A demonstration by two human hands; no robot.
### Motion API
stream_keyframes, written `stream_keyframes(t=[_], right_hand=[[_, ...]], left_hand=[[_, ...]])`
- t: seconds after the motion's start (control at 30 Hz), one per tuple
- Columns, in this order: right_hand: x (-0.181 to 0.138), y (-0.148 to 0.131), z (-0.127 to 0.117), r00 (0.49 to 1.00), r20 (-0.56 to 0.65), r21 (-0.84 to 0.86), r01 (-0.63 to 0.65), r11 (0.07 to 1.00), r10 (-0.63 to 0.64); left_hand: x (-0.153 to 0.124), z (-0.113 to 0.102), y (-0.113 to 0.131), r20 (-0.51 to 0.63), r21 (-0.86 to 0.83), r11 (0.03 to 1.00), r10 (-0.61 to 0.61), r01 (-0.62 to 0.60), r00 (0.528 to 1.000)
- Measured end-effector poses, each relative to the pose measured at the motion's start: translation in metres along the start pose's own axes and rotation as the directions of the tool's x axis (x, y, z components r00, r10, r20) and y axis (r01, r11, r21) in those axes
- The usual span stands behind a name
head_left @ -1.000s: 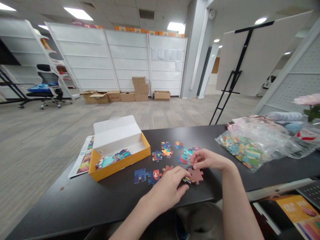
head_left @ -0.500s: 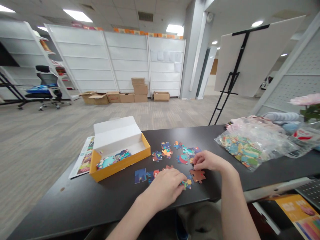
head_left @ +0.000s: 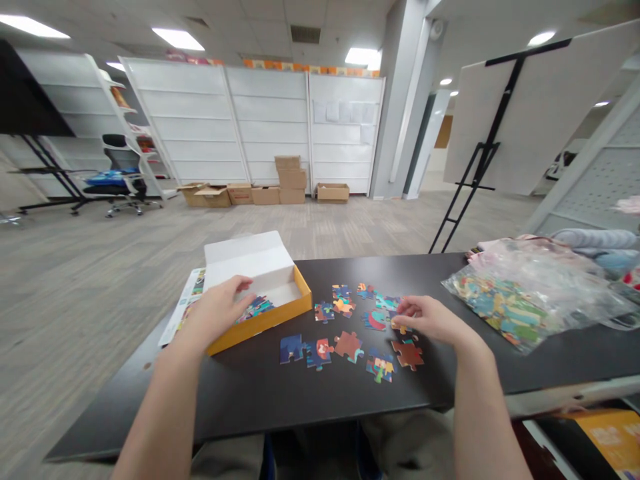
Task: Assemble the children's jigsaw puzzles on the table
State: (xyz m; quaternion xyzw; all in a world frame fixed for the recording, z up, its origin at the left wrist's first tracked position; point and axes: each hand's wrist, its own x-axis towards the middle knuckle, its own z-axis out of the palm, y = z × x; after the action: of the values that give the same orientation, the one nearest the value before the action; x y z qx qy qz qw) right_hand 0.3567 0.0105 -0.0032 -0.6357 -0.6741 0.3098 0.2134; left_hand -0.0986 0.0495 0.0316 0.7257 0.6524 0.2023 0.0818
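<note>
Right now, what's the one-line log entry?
left hand at open yellow box | right hand at loose puzzle pieces | black table: plastic bag, right side

White shelving units span the upper middle, grey carpet tiles spread below, an office chair sits upper left, and rectangular ceiling lights glow along the top!

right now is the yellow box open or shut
Open: the white lid of the box is raised at the back, and puzzle pieces show inside, with the left hand at its left end.
</note>
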Motion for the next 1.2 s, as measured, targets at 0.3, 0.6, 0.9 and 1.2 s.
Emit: stream_keyframes(t=[0.3,0.6,0.9,1.2], right_hand=[[0.015,-0.009,0.009,0.985,-0.166,-0.101,0.036,0.994,-0.052],[0.013,-0.018,0.009,0.976,-0.200,-0.090,0.073,0.993,-0.090],[0.016,-0.015,0.014,0.978,-0.185,-0.074,0.087,0.993,-0.099],[0.019,-0.015,0.016,0.978,-0.184,-0.088,0.087,0.992,-0.102]], left_hand=[[0.014,0.008,-0.027,0.234,0.051,0.999,0.006,-0.018,0.972],[0.035,0.030,-0.018,0.276,-0.048,0.999,0.006,0.008,0.961],[0.036,0.030,-0.016,0.342,-0.104,0.995,0.042,-0.006,0.939],[0.039,0.029,-0.010,0.318,-0.068,0.996,0.080,-0.061,0.945]])
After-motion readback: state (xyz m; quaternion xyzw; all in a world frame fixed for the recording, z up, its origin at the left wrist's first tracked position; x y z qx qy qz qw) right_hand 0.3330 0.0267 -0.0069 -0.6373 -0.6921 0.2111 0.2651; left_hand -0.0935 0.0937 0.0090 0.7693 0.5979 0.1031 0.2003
